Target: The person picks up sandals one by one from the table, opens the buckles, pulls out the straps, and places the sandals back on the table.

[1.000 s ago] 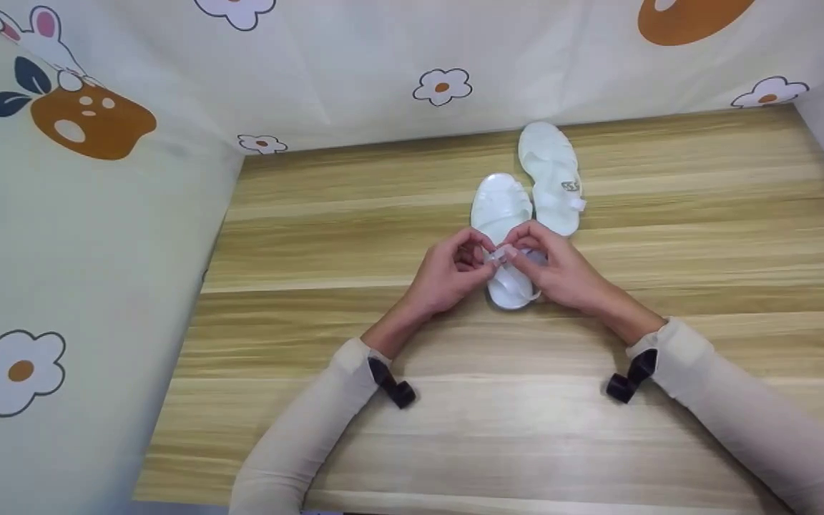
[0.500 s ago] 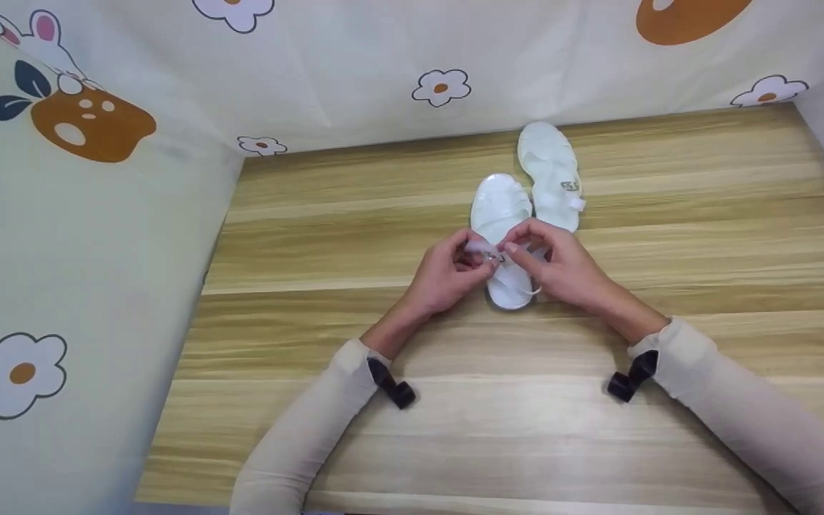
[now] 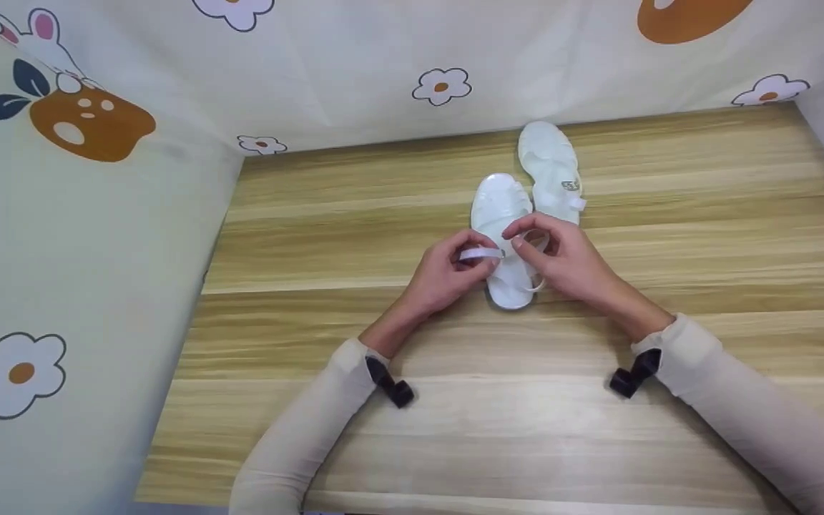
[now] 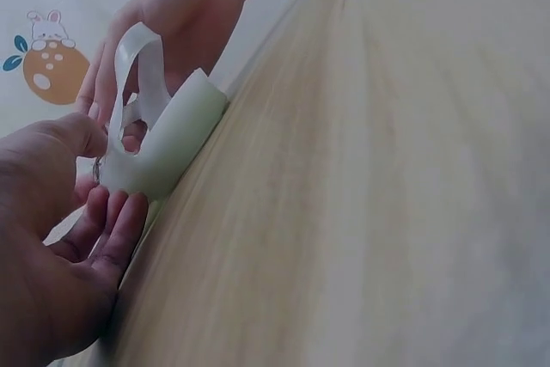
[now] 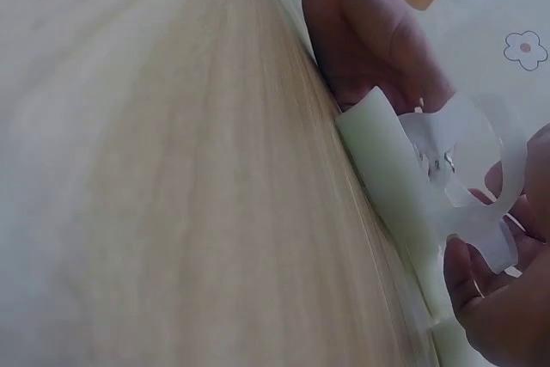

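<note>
A white jelly sandal (image 3: 501,204) stands on the wooden table, toe toward the back. My left hand (image 3: 448,275) pinches its ankle strap by the small metal buckle, at the sandal's left side. The strap's free end (image 3: 480,253) sticks out leftward across those fingers. Over the right side is my right hand (image 3: 562,261), thumb and forefinger bent toward each other with a small gap between the tips. A loop of the ankle strap (image 4: 144,49) rises above the heel in the left wrist view, in front of the right hand.
The other white sandal (image 3: 548,150) lies just behind and to the right, its small metal buckle and white strap tip on its right side. A cloth with flowers and fruit (image 3: 355,71) hangs along the table's back edge. Wood-grain tabletop (image 3: 512,415) extends nearer the body.
The strap end that both hands held at the buckle has come out of the right fingers and swung left over the left hand. My right hand has drawn slightly right and back.
</note>
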### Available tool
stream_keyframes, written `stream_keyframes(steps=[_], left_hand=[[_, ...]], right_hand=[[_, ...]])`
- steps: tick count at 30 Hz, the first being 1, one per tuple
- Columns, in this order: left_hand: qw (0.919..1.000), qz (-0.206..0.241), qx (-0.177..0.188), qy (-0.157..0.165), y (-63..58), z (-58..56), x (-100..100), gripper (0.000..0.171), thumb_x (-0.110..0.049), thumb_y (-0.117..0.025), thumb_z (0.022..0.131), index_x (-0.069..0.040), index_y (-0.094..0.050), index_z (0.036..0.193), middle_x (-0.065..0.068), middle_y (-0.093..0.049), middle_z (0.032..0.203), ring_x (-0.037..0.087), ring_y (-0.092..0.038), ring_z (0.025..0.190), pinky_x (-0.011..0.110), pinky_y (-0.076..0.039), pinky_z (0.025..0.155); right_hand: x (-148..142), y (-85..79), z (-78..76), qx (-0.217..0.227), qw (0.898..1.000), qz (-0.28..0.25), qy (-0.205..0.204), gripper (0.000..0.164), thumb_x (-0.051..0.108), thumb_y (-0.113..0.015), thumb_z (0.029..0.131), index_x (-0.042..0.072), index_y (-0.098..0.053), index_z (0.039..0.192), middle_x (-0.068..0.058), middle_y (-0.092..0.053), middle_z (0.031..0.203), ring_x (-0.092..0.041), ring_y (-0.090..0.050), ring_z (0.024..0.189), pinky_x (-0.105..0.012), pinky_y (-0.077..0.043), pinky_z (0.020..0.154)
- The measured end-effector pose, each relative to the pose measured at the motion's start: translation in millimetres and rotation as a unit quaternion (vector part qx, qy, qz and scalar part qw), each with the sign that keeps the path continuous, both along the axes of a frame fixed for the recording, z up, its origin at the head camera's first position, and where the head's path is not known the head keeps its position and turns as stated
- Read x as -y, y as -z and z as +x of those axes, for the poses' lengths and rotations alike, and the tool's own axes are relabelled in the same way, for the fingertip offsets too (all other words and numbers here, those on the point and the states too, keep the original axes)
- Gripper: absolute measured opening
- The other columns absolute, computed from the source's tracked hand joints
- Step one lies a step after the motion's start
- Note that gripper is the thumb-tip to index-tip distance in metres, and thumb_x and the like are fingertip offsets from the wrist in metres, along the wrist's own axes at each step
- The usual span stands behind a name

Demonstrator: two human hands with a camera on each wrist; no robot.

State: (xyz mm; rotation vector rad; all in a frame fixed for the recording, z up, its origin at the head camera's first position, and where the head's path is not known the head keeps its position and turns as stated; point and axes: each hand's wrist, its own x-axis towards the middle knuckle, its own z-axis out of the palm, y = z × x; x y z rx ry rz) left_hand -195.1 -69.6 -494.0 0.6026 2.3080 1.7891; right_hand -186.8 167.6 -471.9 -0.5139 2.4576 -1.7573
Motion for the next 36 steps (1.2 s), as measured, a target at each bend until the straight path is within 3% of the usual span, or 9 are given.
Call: stream_keyframes(steps=[8,16,20,23,30,36], left_hand=[[0.9996,-0.009,-0.019,0.021,0.0,0.3,1.4,0.028,-0.026,-0.080,0.100,-0.014,-0.076,0.125,0.004,-0.074,0.125,0.011,-0.071,0.109,0.030,-0.062,0.094],[0.9995,-0.008,-0.009,0.028,-1.0,-1.4,1.1,0.027,-0.019,-0.080,0.099,-0.008,-0.073,0.122,0.008,-0.073,0.125,0.013,-0.071,0.114,0.031,-0.060,0.102],[0.9993,-0.007,0.000,0.037,-2.1,-1.8,1.2,0.028,-0.018,-0.080,0.099,-0.007,-0.071,0.122,0.009,-0.071,0.124,0.014,-0.070,0.114,0.030,-0.060,0.102],[0.9990,0.001,-0.002,0.045,-3.0,-1.7,1.4,0.027,-0.018,-0.080,0.100,-0.007,-0.070,0.123,0.007,-0.069,0.117,0.012,-0.069,0.109,0.029,-0.059,0.100],[0.9986,0.018,-0.008,0.050,-2.3,-0.7,1.8,0.028,-0.018,-0.079,0.100,-0.008,-0.068,0.124,0.003,-0.062,0.107,0.011,-0.066,0.100,0.027,-0.059,0.093],[0.9990,0.005,-0.024,0.037,-1.1,0.2,2.2,0.028,-0.022,-0.080,0.100,-0.012,-0.068,0.123,0.004,-0.062,0.106,0.012,-0.064,0.098,0.027,-0.058,0.089]], right_hand=[[-3.3,-1.2,-2.7,0.014,0.999,0.031,-0.013,0.020,0.021,-0.071,0.106,0.013,-0.076,0.123,-0.006,-0.077,0.120,-0.020,-0.063,0.093,-0.025,-0.051,0.077],[-3.4,-3.1,-2.2,0.005,1.000,0.029,-0.002,0.020,0.021,-0.071,0.106,0.011,-0.076,0.122,-0.006,-0.078,0.120,-0.018,-0.066,0.095,-0.023,-0.052,0.080],[-4.3,-2.6,-2.0,-0.004,0.999,0.054,-0.001,0.025,0.026,-0.069,0.108,0.012,-0.077,0.126,-0.005,-0.079,0.119,-0.020,-0.066,0.095,-0.023,-0.051,0.080],[-3.8,-2.3,-1.3,-0.021,0.996,0.083,-0.011,0.026,0.027,-0.069,0.107,0.013,-0.077,0.128,-0.004,-0.078,0.117,-0.019,-0.063,0.096,-0.023,-0.049,0.081],[-3.8,-5.2,-0.5,-0.065,0.990,0.125,-0.032,0.014,0.018,-0.073,0.104,0.010,-0.081,0.114,-0.005,-0.078,0.109,-0.016,-0.063,0.100,-0.024,-0.049,0.085],[-4.5,-3.0,-1.1,-0.046,0.991,0.117,-0.032,0.014,0.022,-0.075,0.104,0.011,-0.076,0.111,-0.004,-0.074,0.105,-0.017,-0.060,0.089,-0.024,-0.048,0.075]])
